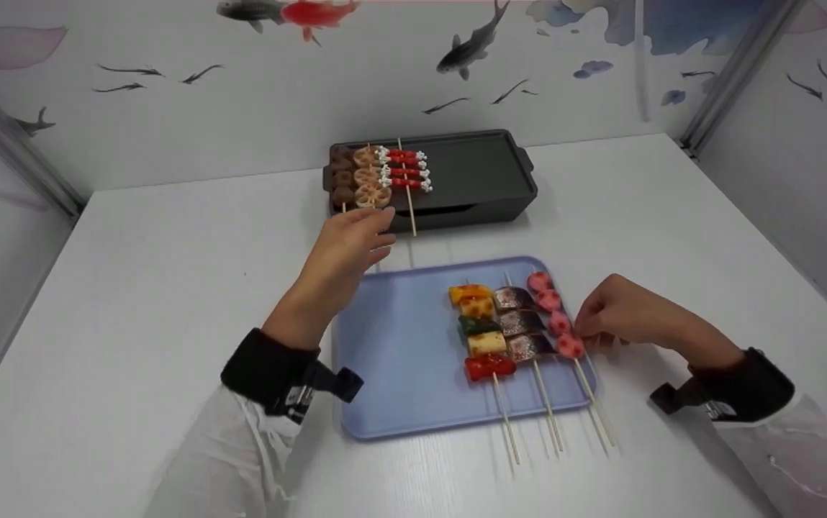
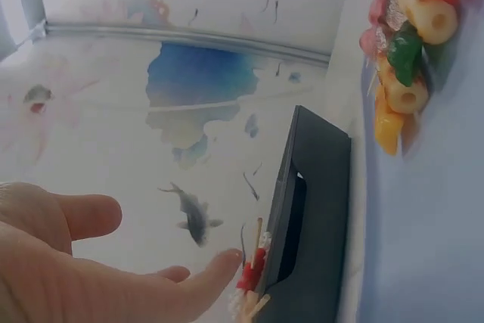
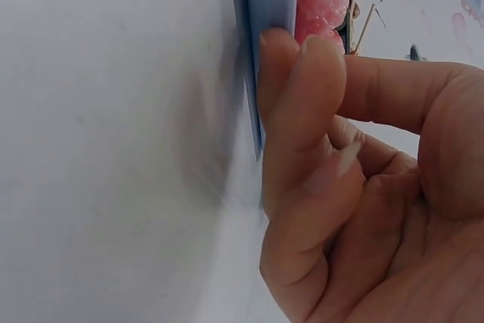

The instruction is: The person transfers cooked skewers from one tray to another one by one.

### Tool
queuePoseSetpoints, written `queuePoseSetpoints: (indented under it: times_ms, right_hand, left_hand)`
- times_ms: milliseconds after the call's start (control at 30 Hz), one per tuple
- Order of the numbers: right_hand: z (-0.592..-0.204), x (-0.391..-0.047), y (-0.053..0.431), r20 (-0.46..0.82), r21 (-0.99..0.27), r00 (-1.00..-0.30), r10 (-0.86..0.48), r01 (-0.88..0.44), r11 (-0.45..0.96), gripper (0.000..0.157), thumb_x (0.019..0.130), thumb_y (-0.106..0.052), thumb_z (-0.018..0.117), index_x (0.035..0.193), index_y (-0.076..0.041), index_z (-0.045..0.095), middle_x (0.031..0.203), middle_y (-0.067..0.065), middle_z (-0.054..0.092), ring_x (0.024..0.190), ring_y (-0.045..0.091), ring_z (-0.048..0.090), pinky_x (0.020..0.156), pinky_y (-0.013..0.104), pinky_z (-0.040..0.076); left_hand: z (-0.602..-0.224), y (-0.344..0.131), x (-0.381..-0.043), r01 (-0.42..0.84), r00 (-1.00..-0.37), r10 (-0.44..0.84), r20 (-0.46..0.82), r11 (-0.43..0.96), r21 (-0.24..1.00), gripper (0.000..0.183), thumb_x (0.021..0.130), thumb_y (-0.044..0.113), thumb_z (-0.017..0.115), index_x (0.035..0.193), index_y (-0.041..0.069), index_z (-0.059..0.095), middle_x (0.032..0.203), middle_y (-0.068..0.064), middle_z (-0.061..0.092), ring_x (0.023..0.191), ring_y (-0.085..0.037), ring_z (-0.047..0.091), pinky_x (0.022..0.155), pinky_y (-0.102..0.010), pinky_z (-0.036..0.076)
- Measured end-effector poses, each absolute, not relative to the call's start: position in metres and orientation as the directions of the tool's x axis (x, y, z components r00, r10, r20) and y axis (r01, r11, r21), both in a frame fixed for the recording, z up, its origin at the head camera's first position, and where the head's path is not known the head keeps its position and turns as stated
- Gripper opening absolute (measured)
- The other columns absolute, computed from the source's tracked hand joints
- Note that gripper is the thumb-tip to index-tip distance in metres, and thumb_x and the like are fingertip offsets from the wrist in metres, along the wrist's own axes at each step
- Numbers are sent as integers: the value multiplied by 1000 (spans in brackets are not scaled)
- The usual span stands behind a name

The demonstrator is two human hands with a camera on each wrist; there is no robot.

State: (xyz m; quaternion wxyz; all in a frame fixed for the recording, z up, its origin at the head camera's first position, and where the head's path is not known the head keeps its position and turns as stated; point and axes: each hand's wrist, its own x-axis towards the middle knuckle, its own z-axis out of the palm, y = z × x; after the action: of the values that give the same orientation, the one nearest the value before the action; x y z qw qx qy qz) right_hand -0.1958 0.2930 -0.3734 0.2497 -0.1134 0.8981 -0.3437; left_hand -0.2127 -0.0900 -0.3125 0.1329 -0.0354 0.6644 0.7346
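My left hand (image 1: 353,248) hovers at the near edge of the black grill (image 1: 467,169), fingers stretched out and thumb apart, holding nothing; in the left wrist view its fingertips are close to the skewer of red-and-white pieces (image 1: 404,170). Beside that skewer lie a lotus-root-slice skewer (image 1: 372,194) and a brown mushroom-like skewer (image 1: 342,178). Curled at the right rim of the blue tray (image 1: 402,360), my right hand (image 1: 629,313) appears to pinch that rim, next to the pink-ball skewer (image 1: 559,322); the exact contact is hidden.
On the tray's right half are a mixed vegetable skewer (image 1: 486,344) and a skewer of dark-skinned fish-like chunks (image 1: 522,324), sticks overhanging the near edge. Behind the grill stands a white wall (image 1: 168,129) painted with fish. The white table (image 1: 132,302) extends around the tray.
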Motion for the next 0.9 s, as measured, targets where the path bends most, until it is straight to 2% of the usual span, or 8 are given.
queuePoseSetpoints:
  times_ms: [233, 333, 467, 567, 700, 833, 900]
  right_hand:
    - [-374, -196, 292, -372, -664, -850, -374, -38, 747, 13, 92, -13, 73, 89, -4, 81, 70, 3, 69, 60, 16, 61, 48, 27, 42]
    - [-373, -196, 292, -379, -661, -849, -368, -29, 749, 13, 92, -13, 72, 90, -4, 81, 69, 3, 70, 60, 16, 61, 48, 26, 42]
    - [-373, -196, 292, -381, -661, -848, -368, -28, 750, 13, 93, -12, 71, 90, -5, 82, 70, 3, 70, 61, 17, 61, 48, 26, 41]
    - [-374, -196, 292, -382, -659, -848, -366, -28, 752, 13, 93, -12, 71, 89, -5, 82, 70, 3, 70, 60, 17, 61, 48, 26, 41]
    - [-375, -196, 292, -379, -661, -849, -368, -30, 749, 13, 93, -11, 71, 89, -4, 82, 69, 3, 69, 60, 17, 61, 48, 26, 40]
    - [-375, -196, 293, -369, -682, -847, -383, -32, 730, 13, 93, -9, 70, 89, -3, 81, 70, 4, 70, 59, 18, 64, 48, 26, 41]
    - [-374, -195, 293, -358, -693, -846, -394, -42, 720, 13, 93, -8, 70, 88, -2, 81, 70, 5, 70, 59, 18, 64, 49, 27, 45]
  left_hand:
    - [-317, -73, -245, -423, -903, 191, -385, -240, 874, 74, 111, 29, 53, 167, 5, 12, 167, -24, 27, 152, -35, 35, 122, -38, 34]
    - [-320, -65, -254, -460, -887, 181, -424, -304, 834, 76, 111, 27, 55, 167, 3, 10, 167, -26, 24, 153, -38, 32, 123, -40, 33]
    - [-324, -56, -264, -480, -876, 163, -455, -396, 783, 73, 110, 23, 57, 166, 3, 14, 166, -28, 24, 149, -41, 38, 119, -42, 40]
    - [-327, -52, -270, -481, -869, 139, -474, -459, 747, 69, 110, 18, 56, 166, 5, 18, 163, -27, 28, 141, -42, 48, 111, -41, 48]
    - [-329, -46, -277, -481, -858, 95, -504, -488, 728, 63, 109, 10, 54, 164, 6, 24, 152, -28, 41, 124, -40, 59, 93, -35, 58]
    - [-331, -43, -281, -479, -852, 58, -521, -488, 729, 60, 108, 2, 53, 163, 7, 29, 129, -27, 59, 96, -31, 67, 71, -27, 58]
    - [-332, -42, -281, -464, -857, 43, -513, -496, 734, 62, 107, -3, 52, 163, 6, 28, 118, -26, 64, 82, -27, 66, 65, -25, 57]
